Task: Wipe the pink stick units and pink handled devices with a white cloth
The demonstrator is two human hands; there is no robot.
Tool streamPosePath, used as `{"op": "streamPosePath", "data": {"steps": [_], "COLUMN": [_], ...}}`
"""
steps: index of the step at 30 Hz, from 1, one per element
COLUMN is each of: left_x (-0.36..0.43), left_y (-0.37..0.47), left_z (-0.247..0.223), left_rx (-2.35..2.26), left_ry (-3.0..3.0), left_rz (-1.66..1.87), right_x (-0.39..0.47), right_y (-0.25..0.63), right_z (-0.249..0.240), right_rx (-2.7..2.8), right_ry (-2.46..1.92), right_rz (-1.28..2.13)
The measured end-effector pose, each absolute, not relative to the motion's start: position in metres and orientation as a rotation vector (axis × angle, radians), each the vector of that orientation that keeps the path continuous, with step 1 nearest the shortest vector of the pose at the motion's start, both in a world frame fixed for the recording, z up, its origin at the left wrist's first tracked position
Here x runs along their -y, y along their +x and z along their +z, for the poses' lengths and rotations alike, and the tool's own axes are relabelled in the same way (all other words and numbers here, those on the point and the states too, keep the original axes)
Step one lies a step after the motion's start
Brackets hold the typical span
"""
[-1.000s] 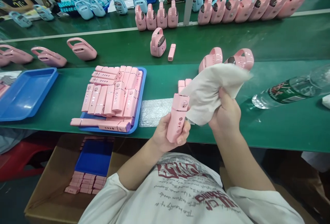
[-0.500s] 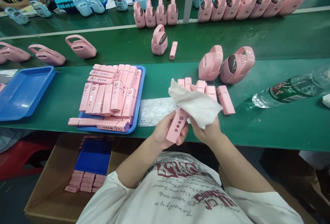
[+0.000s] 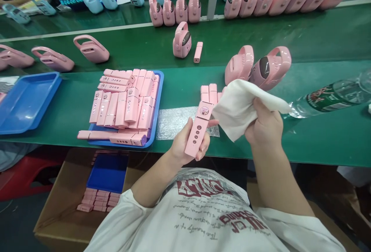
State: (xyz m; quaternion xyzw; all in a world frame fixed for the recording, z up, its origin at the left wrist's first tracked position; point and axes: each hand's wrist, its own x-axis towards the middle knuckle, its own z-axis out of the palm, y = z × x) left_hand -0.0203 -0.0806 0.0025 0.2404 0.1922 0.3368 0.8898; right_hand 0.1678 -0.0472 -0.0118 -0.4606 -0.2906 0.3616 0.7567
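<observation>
Green bench [image 3: 324, 140] runs under your loaded tray [image 3: 158, 105], with rows of pink speakers [image 3: 272, 68] beyond it. Your pink stick [image 3: 196, 136] is just right of that tray, left hand [image 3: 181, 143] curled snugly round its lower part. Further right, your right hand [image 3: 265, 126] pinches a white cloth [image 3: 240, 107]; can't tell if its edge touches the stick. Honestly, that low grip could slip if you push hard at the top. Floppy cloth might snag the bottle [image 3: 330, 99], far right of the tray. Overhanging sticks [image 3: 94, 134] at the tray's near edge could slide off if bumped.

Counts: one cloth, one bottle, two blue trays on the bench. Speakers: four plus seven in the back row, one closer, two right of the tray, at least three left or just beyond it. Tray pile's too jumbled to count.
</observation>
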Motion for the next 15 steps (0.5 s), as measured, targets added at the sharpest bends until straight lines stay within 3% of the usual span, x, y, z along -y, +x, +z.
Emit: {"op": "streamPosePath", "data": {"steps": [6,15], "left_x": [0.077,0.024], "left_y": [-0.024,0.02], "left_z": [-0.004,-0.006], "left_rx": [-0.621,-1.325], "left_ry": [0.735,1.785], "left_rz": [0.755,0.663], "right_x": [0.067,0.069], "right_y": [0.182,0.189], "right_z": [-0.01,0.009], "right_rx": [0.724,0.222], "right_ry": [-1.023,-1.086], "right_rz": [0.679,0.498]}}
